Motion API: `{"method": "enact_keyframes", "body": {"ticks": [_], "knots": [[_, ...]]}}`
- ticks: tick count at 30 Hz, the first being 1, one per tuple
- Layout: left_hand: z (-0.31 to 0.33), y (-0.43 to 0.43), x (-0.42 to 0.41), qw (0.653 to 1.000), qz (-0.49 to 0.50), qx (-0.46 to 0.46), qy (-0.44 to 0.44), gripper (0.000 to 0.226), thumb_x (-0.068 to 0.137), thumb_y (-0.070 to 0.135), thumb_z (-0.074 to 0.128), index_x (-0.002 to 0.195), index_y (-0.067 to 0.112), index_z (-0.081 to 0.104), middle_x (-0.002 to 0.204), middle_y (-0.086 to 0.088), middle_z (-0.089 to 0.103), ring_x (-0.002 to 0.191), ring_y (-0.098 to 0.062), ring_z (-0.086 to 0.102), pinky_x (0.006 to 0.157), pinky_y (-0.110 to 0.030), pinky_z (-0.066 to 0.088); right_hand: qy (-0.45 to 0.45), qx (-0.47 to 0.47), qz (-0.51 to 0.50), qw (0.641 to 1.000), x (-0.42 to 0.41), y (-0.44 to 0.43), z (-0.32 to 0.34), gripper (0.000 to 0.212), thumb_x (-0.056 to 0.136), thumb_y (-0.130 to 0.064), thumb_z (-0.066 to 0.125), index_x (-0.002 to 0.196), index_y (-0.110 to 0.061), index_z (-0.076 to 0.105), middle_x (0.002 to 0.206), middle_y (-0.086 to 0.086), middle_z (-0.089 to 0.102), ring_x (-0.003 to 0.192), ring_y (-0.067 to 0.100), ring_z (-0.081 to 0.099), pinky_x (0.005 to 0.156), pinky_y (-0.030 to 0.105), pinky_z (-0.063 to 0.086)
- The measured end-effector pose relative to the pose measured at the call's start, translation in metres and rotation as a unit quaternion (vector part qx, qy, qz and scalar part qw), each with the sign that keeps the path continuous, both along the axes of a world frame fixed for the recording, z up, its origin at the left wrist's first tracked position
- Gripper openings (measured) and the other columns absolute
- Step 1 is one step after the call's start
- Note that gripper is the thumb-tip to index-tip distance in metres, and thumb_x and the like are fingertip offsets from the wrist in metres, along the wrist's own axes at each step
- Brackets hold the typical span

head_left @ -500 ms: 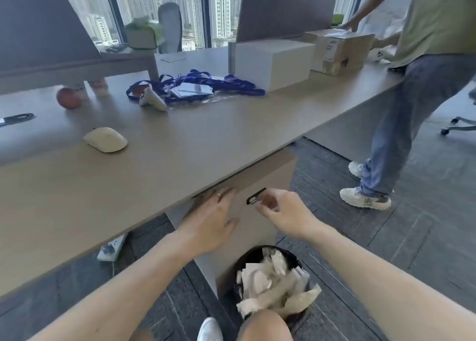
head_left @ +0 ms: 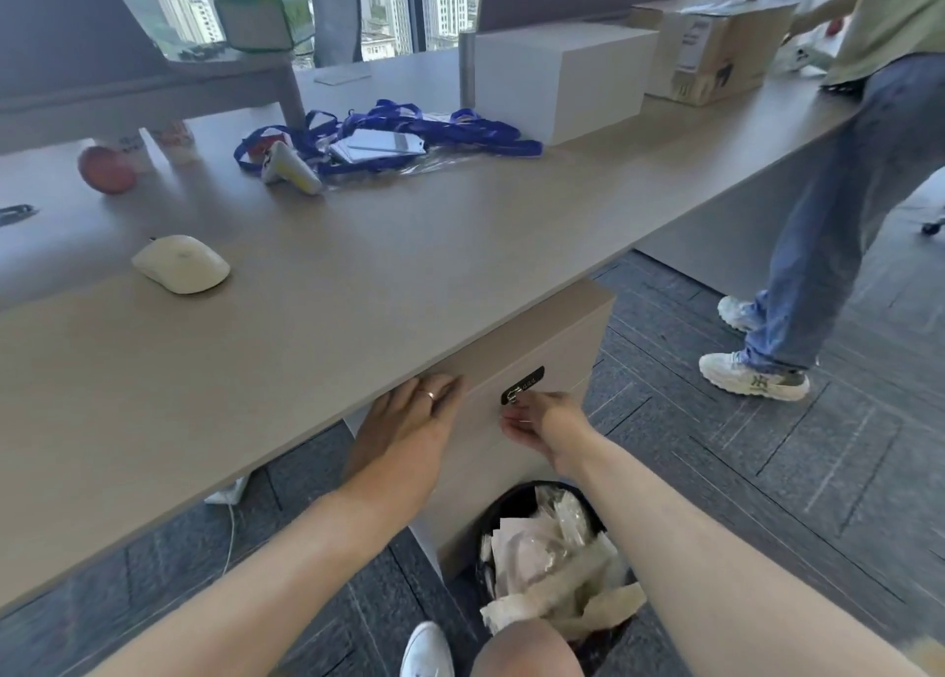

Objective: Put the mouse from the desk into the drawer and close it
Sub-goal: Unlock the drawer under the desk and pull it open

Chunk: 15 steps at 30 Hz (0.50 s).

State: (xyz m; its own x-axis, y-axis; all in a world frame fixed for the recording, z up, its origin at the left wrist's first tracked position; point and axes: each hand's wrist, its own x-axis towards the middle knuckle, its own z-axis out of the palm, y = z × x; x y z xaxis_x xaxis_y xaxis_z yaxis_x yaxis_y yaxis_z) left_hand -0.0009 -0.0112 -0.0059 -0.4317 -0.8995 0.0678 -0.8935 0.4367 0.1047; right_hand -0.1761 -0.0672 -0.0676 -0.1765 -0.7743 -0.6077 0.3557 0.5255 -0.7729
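Observation:
A cream-white mouse [head_left: 180,264] lies on the wooden desk [head_left: 358,277], far left of both hands. Below the desk edge stands the drawer cabinet; its top drawer front [head_left: 547,344] sits flush and carries a black lock plate [head_left: 522,385]. My left hand [head_left: 409,431], with a ring on one finger, lies flat against the drawer front just under the desk edge and holds nothing. My right hand [head_left: 544,428] is just below the lock plate, its fingertips pinched on a small silver key [head_left: 513,396] in the lock.
A black waste bin [head_left: 555,553] full of paper stands on the floor in front of the cabinet. On the desk are blue lanyards [head_left: 399,131], a white box [head_left: 562,78], a cardboard box [head_left: 716,42] and a red apple [head_left: 106,169]. Another person [head_left: 828,205] stands at the right.
My right hand has dropped slightly, from beside the lock plate to just below it. My left hand stays on the drawer front. The mouse has not moved.

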Motion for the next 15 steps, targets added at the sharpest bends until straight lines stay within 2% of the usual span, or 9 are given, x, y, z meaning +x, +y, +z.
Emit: {"method": "enact_keyframes", "body": {"ticks": [3,6,8,15], "knots": [[0.0,0.0,-0.002,1.0,0.007,-0.009,-0.021,0.095,0.073,-0.01,0.053,0.158,0.015,0.016,0.162,-0.003,0.023,0.142,-0.027,0.027,0.112,-0.036,0.025,0.006,-0.021,0.005,1.0,0.004,-0.003,-0.008,0.007,0.101,-0.004,0.045,0.106,0.0,0.049,0.071,0.016,0.055,0.06,0.022,0.053,0.037,0.021,0.051],[-0.005,0.001,-0.003,0.999,0.014,-0.019,-0.031,0.092,0.073,-0.009,0.053,0.156,0.013,0.021,0.159,-0.005,0.029,0.138,-0.028,0.032,0.109,-0.038,0.03,0.058,-0.034,0.01,0.998,0.003,-0.006,-0.017,0.019,0.099,-0.007,0.045,0.083,-0.002,0.052,0.061,0.013,0.052,0.05,0.022,0.048,0.038,0.022,0.048],[-0.005,0.001,-0.003,0.999,0.018,-0.017,-0.039,0.093,0.075,-0.008,0.054,0.157,0.015,0.017,0.16,-0.002,0.024,0.139,-0.025,0.028,0.111,-0.036,0.027,0.075,-0.039,0.01,0.996,0.004,-0.006,-0.02,0.025,0.099,-0.007,0.043,0.074,-0.005,0.05,0.058,0.013,0.05,0.048,0.022,0.044,0.038,0.022,0.045],[0.002,0.003,-0.007,0.998,0.028,0.005,-0.052,0.092,0.082,-0.003,0.06,0.158,0.019,0.012,0.163,0.002,0.017,0.142,-0.023,0.022,0.113,-0.035,0.025,0.068,-0.054,-0.008,0.996,-0.01,0.025,-0.016,0.025,0.097,-0.004,0.046,0.073,-0.004,0.052,0.055,0.011,0.051,0.047,0.021,0.044,0.039,0.023,0.042]]}}
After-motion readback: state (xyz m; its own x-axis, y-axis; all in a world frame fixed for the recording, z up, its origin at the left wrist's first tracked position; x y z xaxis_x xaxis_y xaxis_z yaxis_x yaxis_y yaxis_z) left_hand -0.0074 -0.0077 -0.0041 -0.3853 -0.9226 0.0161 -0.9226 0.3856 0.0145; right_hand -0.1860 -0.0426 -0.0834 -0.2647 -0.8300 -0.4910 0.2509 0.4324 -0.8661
